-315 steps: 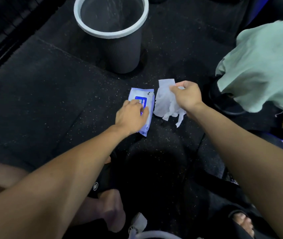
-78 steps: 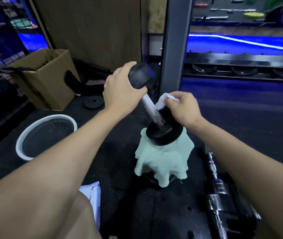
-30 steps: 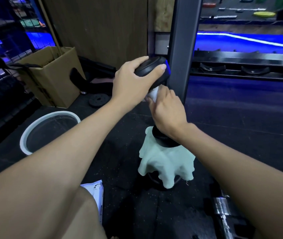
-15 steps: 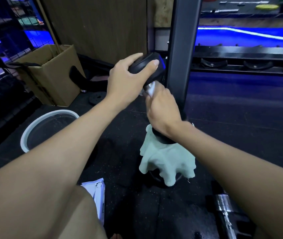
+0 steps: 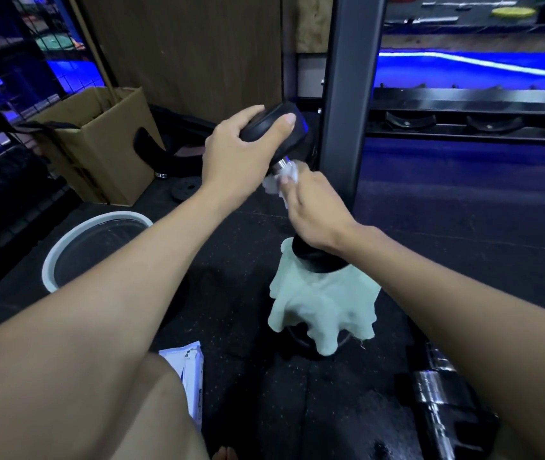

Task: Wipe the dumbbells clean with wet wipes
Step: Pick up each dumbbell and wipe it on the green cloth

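Note:
A black dumbbell [image 5: 317, 262] stands tilted on end, its lower head resting on a pale green cloth [image 5: 322, 305]. My left hand [image 5: 241, 154] grips its upper head from above. My right hand [image 5: 314, 207] is wrapped round the metal handle with a white wet wipe [image 5: 281, 179] bunched at the top of the handle, just under the upper head. Most of the handle is hidden by that hand. The wet wipe pack [image 5: 188, 366] lies on the floor by my left knee.
A white-rimmed bin [image 5: 65, 247] stands at the left, a cardboard box [image 5: 105, 151] behind it. A dark steel post [image 5: 350, 94] rises just behind the dumbbell. Chrome dumbbell parts [image 5: 433, 393] lie on the floor at the lower right. Dark rubber flooring all round.
My right hand with the wipe has slid up the handle, from the lower head to just under the upper one. My left hand keeps its hold on the upper head.

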